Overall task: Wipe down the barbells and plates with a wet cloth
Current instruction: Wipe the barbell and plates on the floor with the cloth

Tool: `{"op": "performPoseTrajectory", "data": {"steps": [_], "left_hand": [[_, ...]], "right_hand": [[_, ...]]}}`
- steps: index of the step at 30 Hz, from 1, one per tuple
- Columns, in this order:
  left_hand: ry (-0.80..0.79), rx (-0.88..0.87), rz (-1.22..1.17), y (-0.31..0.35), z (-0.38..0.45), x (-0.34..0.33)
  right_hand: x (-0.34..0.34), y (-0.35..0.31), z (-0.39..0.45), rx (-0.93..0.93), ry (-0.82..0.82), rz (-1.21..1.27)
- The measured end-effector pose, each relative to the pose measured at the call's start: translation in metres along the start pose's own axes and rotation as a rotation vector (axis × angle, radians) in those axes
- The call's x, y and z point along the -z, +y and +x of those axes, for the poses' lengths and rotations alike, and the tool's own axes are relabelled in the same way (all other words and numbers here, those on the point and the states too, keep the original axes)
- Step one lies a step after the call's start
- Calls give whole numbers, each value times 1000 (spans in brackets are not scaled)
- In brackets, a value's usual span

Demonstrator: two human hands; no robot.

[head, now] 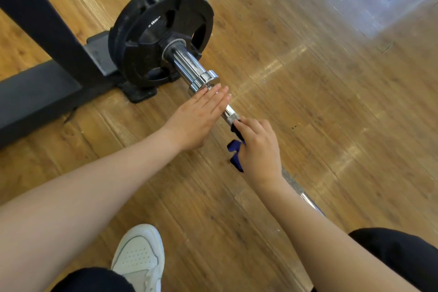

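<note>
Gripping blue cloth (235, 154) round bar (230, 115), right hand (257, 147), left hand (198, 119) flat, seemingly touching.

I see a dark blue cloth (235, 153), a black plate (151, 31), a chrome bar (189, 66), a white shoe (139, 258) and a brown wood-grain floor (308, 90).

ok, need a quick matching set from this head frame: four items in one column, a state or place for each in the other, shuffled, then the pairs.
Items:
1. left hand
2. right hand
3. weight plate
4. white sneaker

States:
A. on the chrome bar sleeve, standing on the floor by the black rack
B. fingers straight, next to the collar
C. planted on the wood floor, bottom of frame
D. curled round a blue cloth on the bar shaft

Pairs: 1-B, 2-D, 3-A, 4-C
</note>
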State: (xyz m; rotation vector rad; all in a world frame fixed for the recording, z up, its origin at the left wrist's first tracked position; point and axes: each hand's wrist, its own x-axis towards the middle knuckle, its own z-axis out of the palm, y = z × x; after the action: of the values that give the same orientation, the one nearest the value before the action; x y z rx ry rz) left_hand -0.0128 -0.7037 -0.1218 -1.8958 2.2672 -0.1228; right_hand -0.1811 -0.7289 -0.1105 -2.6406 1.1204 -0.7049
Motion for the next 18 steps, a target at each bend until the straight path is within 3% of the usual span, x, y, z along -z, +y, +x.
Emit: {"op": "performPoseTrajectory", "data": {"steps": [5, 8, 18], "left_hand": [[3, 9, 28, 1, 1, 1], [90, 18, 7, 1, 0, 0], [30, -1, 79, 1, 2, -4]], "right_hand": [[13, 5, -1, -21, 2, -24], [0, -3, 22, 19, -25, -22], [12, 7, -11, -19, 31, 3]]}}
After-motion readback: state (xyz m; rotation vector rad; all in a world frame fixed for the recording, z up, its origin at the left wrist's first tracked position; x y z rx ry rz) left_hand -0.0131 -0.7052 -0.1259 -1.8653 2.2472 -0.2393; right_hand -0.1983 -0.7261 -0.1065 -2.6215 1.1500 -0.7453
